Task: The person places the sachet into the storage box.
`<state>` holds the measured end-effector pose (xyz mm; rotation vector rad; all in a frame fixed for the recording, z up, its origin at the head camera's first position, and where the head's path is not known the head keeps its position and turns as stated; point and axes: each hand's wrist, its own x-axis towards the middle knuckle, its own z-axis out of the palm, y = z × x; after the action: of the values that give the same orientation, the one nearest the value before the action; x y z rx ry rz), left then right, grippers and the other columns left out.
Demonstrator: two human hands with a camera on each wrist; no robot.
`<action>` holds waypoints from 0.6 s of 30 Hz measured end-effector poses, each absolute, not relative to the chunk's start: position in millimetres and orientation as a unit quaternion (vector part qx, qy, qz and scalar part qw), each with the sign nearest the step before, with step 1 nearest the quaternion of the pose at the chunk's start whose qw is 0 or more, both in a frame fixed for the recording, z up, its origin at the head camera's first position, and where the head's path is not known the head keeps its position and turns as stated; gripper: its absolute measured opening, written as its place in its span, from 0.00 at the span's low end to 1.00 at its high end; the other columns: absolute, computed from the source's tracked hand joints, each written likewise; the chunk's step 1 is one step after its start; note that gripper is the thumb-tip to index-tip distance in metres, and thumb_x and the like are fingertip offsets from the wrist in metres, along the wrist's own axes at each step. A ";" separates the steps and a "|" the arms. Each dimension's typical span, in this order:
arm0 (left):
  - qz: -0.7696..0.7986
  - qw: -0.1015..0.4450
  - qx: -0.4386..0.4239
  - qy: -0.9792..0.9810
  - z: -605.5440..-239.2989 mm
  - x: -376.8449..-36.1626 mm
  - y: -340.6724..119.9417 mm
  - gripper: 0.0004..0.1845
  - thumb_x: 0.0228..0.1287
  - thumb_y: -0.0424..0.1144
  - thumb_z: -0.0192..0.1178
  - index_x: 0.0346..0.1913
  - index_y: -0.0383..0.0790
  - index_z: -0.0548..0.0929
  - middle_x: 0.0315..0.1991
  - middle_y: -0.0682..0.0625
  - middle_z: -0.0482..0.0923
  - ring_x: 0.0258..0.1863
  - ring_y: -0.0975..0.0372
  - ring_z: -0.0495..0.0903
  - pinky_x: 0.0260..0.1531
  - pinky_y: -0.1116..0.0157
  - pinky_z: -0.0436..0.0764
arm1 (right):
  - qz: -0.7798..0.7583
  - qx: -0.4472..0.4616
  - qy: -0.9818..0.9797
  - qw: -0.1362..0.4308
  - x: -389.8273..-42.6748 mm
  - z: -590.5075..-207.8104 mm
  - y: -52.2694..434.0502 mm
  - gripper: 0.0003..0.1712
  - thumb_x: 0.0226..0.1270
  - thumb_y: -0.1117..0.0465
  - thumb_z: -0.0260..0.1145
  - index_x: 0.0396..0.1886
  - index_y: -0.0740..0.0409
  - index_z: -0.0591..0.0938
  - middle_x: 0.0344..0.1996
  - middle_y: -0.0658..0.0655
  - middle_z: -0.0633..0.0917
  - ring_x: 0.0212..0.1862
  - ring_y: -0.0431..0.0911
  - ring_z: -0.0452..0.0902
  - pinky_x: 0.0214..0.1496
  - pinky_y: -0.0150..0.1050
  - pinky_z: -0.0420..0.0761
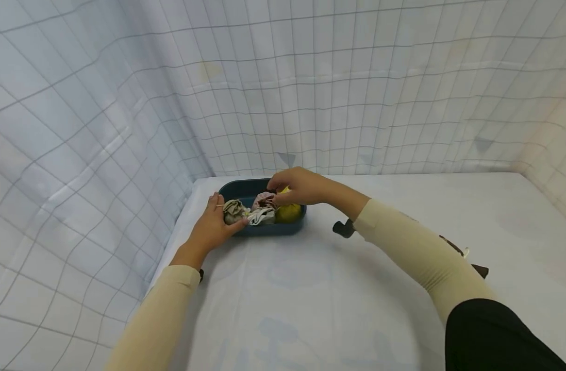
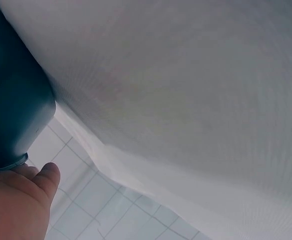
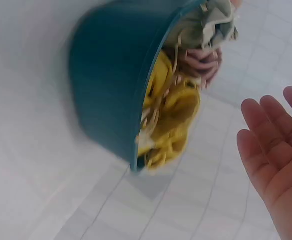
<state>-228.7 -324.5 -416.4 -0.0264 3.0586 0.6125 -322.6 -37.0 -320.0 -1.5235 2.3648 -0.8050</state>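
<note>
Teal oval tub (image 1: 246,189) at table's (image 1: 311,299) 11 o'clock corner, holding beige pouch (image 1: 233,210), pink pouch (image 1: 263,200), yellow pouch (image 1: 288,211). Left hand (image 1: 212,226) braces tub's 9 o'clock end, fingers straight. Right hand (image 1: 296,186) hovers above pouches, fingers relaxed, empty.

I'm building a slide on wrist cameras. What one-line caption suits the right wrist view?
Open right hand beside a teal tub holding yellow and beige drawstring pouches.
</note>
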 end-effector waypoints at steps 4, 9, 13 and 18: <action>0.199 0.015 -0.011 0.980 -415.8 -227.9 -325.3 0.67 0.57 0.80 0.48 0.77 0.29 0.35 0.79 0.37 0.27 0.77 0.46 0.31 0.70 0.43 0.52 | -0.300 -0.488 0.815 0.089 -322.5 -317.4 0.9 0.20 0.71 0.54 0.65 0.59 0.55 0.82 0.56 0.53 0.82 0.56 0.47 0.79 0.59 0.48 0.77; 0.199 0.019 -0.017 0.980 -413.5 -223.0 -330.7 0.67 0.57 0.80 0.48 0.77 0.29 0.35 0.79 0.37 0.27 0.77 0.45 0.31 0.70 0.42 0.52 | -0.316 -0.437 0.839 0.070 -319.4 -314.2 46.4 0.20 0.70 0.55 0.67 0.59 0.55 0.81 0.56 0.52 0.82 0.57 0.49 0.79 0.60 0.51 0.76; 0.196 0.019 -0.016 0.980 -414.1 -222.1 -333.9 0.66 0.58 0.79 0.48 0.77 0.28 0.35 0.79 0.36 0.27 0.77 0.45 0.31 0.70 0.42 0.52 | -0.331 -0.384 0.860 0.060 -316.9 -313.5 85.3 0.21 0.70 0.54 0.68 0.59 0.54 0.81 0.56 0.52 0.82 0.58 0.49 0.78 0.60 0.52 0.76; 0.192 0.013 -0.014 0.981 -415.1 -222.1 -336.3 0.66 0.59 0.78 0.48 0.77 0.27 0.36 0.79 0.36 0.28 0.77 0.44 0.32 0.70 0.42 0.52 | -0.353 -0.315 0.880 0.044 -311.2 -317.8 133.5 0.21 0.71 0.52 0.66 0.59 0.53 0.81 0.56 0.53 0.82 0.59 0.50 0.76 0.60 0.54 0.75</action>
<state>-222.1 -336.3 -415.1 -0.0429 3.0579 0.5968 -311.2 133.5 -317.8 -0.9629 2.6892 -1.0791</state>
